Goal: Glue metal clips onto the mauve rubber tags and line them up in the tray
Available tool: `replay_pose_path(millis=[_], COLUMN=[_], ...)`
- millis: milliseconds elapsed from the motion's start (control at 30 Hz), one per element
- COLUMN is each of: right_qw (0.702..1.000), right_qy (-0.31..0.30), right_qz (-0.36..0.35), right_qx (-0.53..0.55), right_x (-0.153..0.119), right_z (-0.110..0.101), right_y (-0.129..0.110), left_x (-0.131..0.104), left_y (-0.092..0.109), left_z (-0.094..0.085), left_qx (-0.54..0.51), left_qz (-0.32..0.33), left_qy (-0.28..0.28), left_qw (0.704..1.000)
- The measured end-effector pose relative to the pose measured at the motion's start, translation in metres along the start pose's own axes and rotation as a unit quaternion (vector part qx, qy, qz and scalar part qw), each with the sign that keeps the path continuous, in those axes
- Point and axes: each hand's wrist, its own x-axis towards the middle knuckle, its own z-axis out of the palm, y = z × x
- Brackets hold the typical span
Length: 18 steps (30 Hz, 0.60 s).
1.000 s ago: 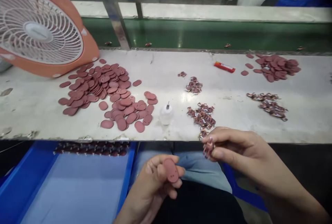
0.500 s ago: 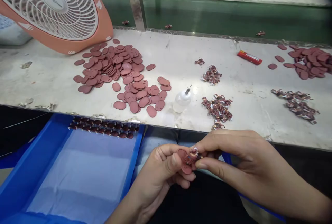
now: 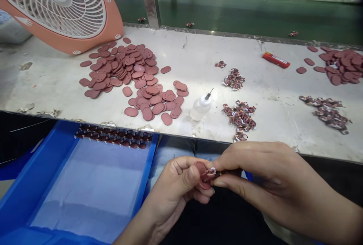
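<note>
My left hand is closed on a reddish-brown oval disc, pinched between thumb and fingers. My right hand grips a small brown figurine with white and yellow details and holds it against the disc's face. The fingertips partly cover the figurine. On the bench beyond my hands stands a clear bottle with a needle tip. Left of it lies a big pile of oval discs. Small figurines are heaped to its right.
An orange fan stands at the back left. A blue tray below the bench edge holds rows of assembled pieces. A red box, more discs and figurines are on the right. Behind runs a green belt.
The figurine is pressed closer to the disc and tilted differently, with my right fingers covering more of it. The small pieces on the green belt appear slightly further right.
</note>
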Motion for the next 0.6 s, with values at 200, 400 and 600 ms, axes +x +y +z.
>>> replay_pose_path(millis=[200,400,600], right_qw=[1.000,0.999,0.998], right_qy=[-0.004,0.009,-0.002], right_qz=[-0.004,-0.029,-0.042], right_qx=[-0.012,-0.029,-0.050], right_x=[0.0017,0.0035,-0.0006], right_z=[0.0004,0.0041,0.0044], right_y=[-0.0025,-0.0034,-0.0040], left_x=[0.0025,0.0026,0.0000], left_y=[-0.0020,-0.0047,-0.0052], left_z=[0.0002,-0.0006,0.0040], left_qx=[-0.004,-0.023,-0.037], left_qz=[-0.009,0.008,-0.003], left_qy=[-0.005,0.003,0.012], left_qw=[1.000,1.000,0.999])
